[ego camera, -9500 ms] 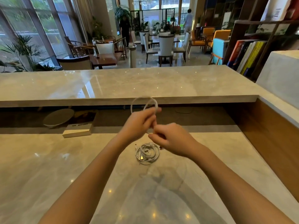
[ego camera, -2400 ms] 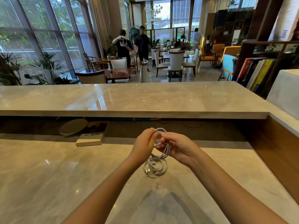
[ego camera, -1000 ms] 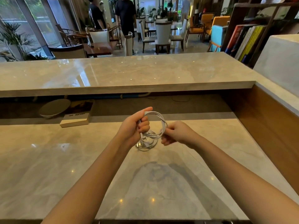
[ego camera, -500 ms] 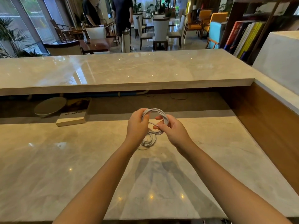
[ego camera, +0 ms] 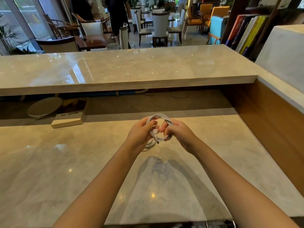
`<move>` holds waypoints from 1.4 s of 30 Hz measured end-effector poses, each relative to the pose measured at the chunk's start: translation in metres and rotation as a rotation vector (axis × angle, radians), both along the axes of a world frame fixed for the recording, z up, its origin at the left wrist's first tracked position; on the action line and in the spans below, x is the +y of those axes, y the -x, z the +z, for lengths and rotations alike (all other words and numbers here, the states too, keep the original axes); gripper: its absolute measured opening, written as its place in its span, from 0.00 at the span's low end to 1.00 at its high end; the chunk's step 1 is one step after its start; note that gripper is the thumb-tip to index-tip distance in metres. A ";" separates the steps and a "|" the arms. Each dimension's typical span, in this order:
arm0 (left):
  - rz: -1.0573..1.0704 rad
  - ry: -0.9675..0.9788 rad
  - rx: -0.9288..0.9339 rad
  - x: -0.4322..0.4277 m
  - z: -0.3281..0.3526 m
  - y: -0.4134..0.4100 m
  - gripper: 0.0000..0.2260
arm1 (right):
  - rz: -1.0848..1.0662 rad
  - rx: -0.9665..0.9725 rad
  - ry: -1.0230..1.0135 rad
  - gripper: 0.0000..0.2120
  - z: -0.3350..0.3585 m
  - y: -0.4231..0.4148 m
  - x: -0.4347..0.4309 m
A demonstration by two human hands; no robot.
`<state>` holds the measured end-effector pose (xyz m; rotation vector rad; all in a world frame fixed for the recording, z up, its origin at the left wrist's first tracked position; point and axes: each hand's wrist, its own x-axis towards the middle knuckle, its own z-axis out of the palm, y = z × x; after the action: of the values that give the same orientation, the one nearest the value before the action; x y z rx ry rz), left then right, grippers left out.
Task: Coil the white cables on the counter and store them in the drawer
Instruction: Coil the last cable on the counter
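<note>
A coil of white cable [ego camera: 159, 116] is held up over the marble counter [ego camera: 65, 162], between both hands. My left hand [ego camera: 139, 134] grips the coil's left side and my right hand [ego camera: 178, 134] grips its right side, fingers curled round the loops. A plug end [ego camera: 154, 131] shows between my fingertips. More white cable loops [ego camera: 148, 145] hang below my left hand; I cannot tell whether they touch the counter. The drawer is barely visible at the bottom edge, where a dark strip [ego camera: 213, 224] shows under the counter's front.
A book [ego camera: 69, 119] and a round pale dish [ego camera: 44, 108] lie at the back left under the raised marble ledge [ego camera: 125, 83]. A wooden side wall [ego camera: 271, 125] closes the right. Beyond the ledge stand chairs, tables and people.
Over the last second my hands have closed in on the coil, the right one coming to grip its right side. The coil's loops are tighter than before.
</note>
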<state>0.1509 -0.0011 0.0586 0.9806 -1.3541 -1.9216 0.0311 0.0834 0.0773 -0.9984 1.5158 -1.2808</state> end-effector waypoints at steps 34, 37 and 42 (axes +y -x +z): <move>-0.030 -0.051 -0.049 0.006 -0.053 0.008 0.23 | -0.573 -0.344 -0.083 0.03 -0.069 0.021 -0.007; 0.023 -0.086 0.054 0.014 -0.061 0.009 0.16 | -0.541 -0.453 -0.053 0.01 -0.068 0.020 -0.003; -0.036 0.402 -0.269 0.008 -0.059 0.016 0.10 | -0.506 -0.477 -0.041 0.03 -0.068 0.020 0.005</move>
<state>0.1351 0.0068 -0.0007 1.0369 -1.8328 -1.4914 0.0108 0.0883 0.0091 -0.2416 1.4431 -1.6830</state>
